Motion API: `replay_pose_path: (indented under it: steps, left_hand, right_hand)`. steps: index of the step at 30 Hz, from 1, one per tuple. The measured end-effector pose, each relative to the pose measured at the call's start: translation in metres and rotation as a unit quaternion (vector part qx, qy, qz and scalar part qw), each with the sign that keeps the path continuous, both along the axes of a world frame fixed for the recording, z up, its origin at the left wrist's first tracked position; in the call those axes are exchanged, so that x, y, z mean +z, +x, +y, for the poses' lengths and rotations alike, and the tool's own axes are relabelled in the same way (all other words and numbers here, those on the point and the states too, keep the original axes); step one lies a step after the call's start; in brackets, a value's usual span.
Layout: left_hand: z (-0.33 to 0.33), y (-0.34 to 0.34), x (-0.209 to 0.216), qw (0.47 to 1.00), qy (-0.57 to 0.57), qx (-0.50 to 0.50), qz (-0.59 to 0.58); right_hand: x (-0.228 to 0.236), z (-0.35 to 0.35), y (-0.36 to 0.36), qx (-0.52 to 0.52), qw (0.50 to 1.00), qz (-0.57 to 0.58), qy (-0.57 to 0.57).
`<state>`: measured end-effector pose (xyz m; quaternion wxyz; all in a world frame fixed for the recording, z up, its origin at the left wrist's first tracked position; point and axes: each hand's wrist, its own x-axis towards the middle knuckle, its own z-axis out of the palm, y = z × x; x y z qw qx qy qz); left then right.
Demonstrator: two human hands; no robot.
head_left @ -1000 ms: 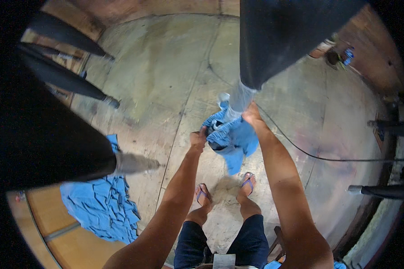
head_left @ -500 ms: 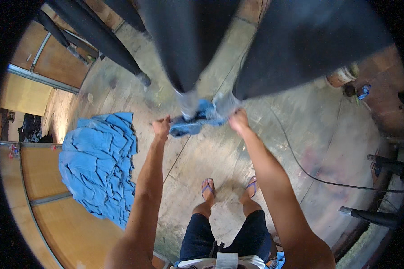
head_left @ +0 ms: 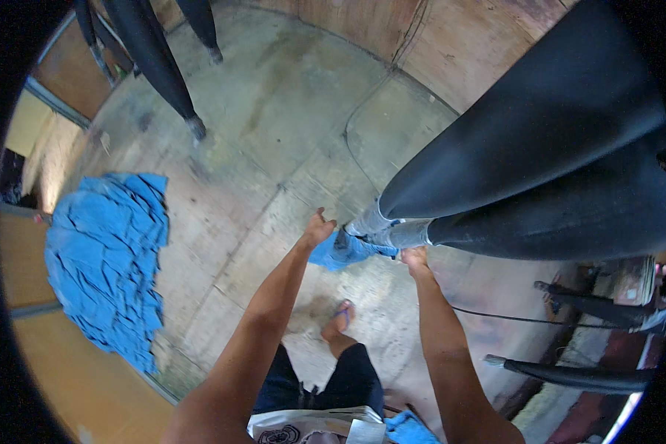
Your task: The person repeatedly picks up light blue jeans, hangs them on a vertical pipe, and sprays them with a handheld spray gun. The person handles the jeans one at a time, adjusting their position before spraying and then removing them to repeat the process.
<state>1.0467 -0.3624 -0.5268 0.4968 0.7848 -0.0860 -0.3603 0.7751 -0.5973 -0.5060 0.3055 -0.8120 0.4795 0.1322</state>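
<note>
A blue cloth (head_left: 345,250) hangs bunched under the grey lower ends (head_left: 389,229) of two big black tapered forms (head_left: 540,170) that reach in from the right. My left hand (head_left: 318,229) grips the cloth's left edge, fingers partly spread. My right hand (head_left: 414,257) is at the cloth's right end, just under the grey tip of the lower form, fingers closed; the cloth is largely hidden there.
A heap of blue cloths (head_left: 107,259) lies on the concrete floor at the left, beside a tan surface (head_left: 74,385). More black forms (head_left: 152,55) hang at the top left, others (head_left: 592,370) at the right. A cable (head_left: 362,118) runs across the floor. My sandalled foot (head_left: 340,318) stands below the cloth.
The view has swung, and the black forms now reach in from the right rather than from above. Both hands stay on the blue cloth, now closer together at the forms' grey tips.
</note>
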Motion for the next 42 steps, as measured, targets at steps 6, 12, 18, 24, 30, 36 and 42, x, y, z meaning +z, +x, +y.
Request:
replay_pose_path:
  steps: [6, 12, 18, 24, 30, 36, 42]
  left_hand:
    - [-0.054, -0.028, 0.002, 0.980, 0.045, 0.037, 0.193]
    - [-0.064, -0.019, -0.023, 0.934, 0.156, -0.021, 0.322]
    - [-0.043, -0.005, -0.053, 0.927, 0.180, -0.297, -0.139]
    - [-0.019, 0.055, 0.049, 0.967, 0.062, -0.074, -0.237]
    - [-0.012, 0.087, 0.136, 0.966, -0.107, 0.056, -0.230]
    - [-0.010, 0.047, 0.149, 0.961, -0.193, 0.093, -0.174]
    - [-0.001, 0.076, 0.153, 0.976, 0.105, -0.111, -0.156]
  right_hand:
    - [0.067, 0.007, 0.012, 0.051, 0.994, 0.080, -0.050]
    - [0.034, 0.012, -0.004, 0.032, 0.997, 0.024, -0.061]
    - [-0.026, 0.048, -0.023, -0.298, 0.912, -0.266, 0.093]
    - [0.030, 0.075, 0.036, -0.407, 0.810, -0.365, 0.213]
    - [0.142, 0.088, 0.111, -0.467, 0.726, -0.420, 0.279]
    - [0.161, 0.121, 0.162, -0.519, 0.681, -0.439, 0.271]
    - [0.155, 0.120, 0.133, -0.510, 0.770, -0.343, 0.175]
